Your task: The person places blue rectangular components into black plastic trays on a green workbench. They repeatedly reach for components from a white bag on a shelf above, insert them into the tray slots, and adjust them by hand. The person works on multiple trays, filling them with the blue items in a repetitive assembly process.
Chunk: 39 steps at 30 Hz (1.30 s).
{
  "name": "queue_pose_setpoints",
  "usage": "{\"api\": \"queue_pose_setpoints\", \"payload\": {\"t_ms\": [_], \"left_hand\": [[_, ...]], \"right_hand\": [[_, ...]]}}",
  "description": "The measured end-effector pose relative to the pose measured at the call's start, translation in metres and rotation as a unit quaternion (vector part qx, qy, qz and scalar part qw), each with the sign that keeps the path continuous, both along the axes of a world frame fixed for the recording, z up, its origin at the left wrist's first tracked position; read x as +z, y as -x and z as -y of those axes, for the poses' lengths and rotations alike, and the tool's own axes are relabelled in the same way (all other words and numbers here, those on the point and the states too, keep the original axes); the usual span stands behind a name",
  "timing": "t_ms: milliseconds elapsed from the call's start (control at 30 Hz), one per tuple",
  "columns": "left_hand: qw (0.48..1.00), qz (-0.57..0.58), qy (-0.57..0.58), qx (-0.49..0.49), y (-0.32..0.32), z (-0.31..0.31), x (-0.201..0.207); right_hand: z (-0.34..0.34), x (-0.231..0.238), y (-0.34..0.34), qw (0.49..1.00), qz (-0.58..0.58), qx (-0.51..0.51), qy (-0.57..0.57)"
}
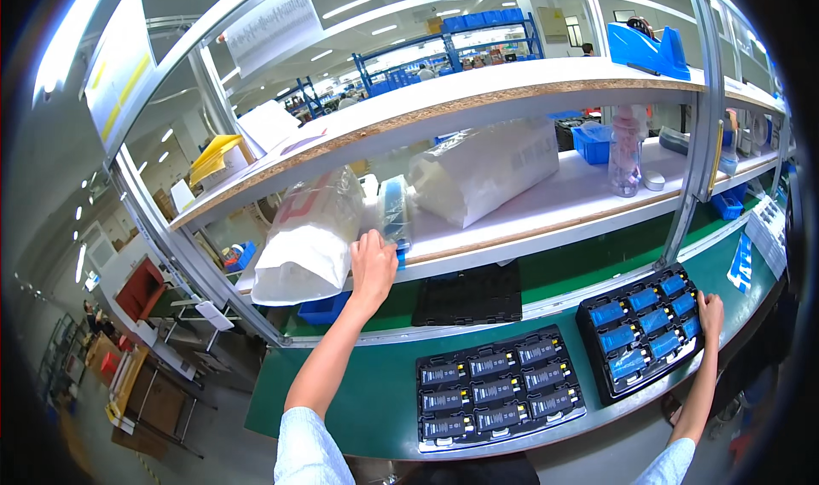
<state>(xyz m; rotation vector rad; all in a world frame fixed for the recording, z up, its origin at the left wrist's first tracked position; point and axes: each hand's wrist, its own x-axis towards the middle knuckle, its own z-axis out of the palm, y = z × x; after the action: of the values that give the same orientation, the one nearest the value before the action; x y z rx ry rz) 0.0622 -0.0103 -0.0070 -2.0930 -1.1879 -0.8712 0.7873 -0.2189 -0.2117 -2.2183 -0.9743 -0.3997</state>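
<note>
Left of the right hand's (711, 314) fingers lies the black tray (512, 434) of grey packs (493, 390). Those fingers bend at the second tray's (614, 389) right rim, beside blue packs (653, 321); grip unclear. Farther, the left hand's (374, 261) fingers curl near a blue packet (395, 208); whether holding anything, I cannot tell.

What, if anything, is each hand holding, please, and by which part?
Right hand: apparently the rightmost black tray, by its right edge. Left hand: cannot be told.

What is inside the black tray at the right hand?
Nine blue battery-like packs sit in the black tray, three rows of three. Its floor beneath them is covered from view.
</note>
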Motion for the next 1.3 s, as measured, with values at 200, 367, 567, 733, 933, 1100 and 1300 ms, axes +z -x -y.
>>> {"api": "queue_pose_setpoints", "payload": {"t_ms": [200, 367, 567, 733, 933, 1100, 1300], "left_hand": [[0.982, 0.168, 0.075, -0.038, 0.009, 0.000, 0.003], [0.913, 0.350, 0.187, -0.097, 0.025, -0.003, 0.007], [0.890, 0.383, 0.212, -0.130, 0.023, -0.001, 0.009], [0.916, 0.340, 0.140, -0.162, 0.011, -0.001, 0.013], [0.917, 0.342, 0.156, -0.132, 0.015, 0.004, 0.009], [0.912, 0.343, 0.158, -0.159, 0.003, -0.005, 0.015], [0.949, 0.275, 0.041, -0.146, 0.015, 0.043, 0.023]], "right_hand": [[0.000, 0.002, 0.001, 1.000, -0.020, -0.001, 0.007], [0.000, 0.005, 0.006, 1.000, 0.005, -0.005, -0.019], [0.003, 0.028, 0.024, 0.972, 0.190, 0.002, -0.140], [-0.025, 0.128, 0.143, 0.957, 0.118, 0.111, -0.239], [-0.108, 0.190, 0.455, 0.783, 0.070, 0.576, -0.224], [-0.190, 0.200, 0.564, 0.771, 0.301, 0.530, -0.185], [-0.229, 0.196, 0.592, 0.763, 0.331, 0.534, -0.149]]}}
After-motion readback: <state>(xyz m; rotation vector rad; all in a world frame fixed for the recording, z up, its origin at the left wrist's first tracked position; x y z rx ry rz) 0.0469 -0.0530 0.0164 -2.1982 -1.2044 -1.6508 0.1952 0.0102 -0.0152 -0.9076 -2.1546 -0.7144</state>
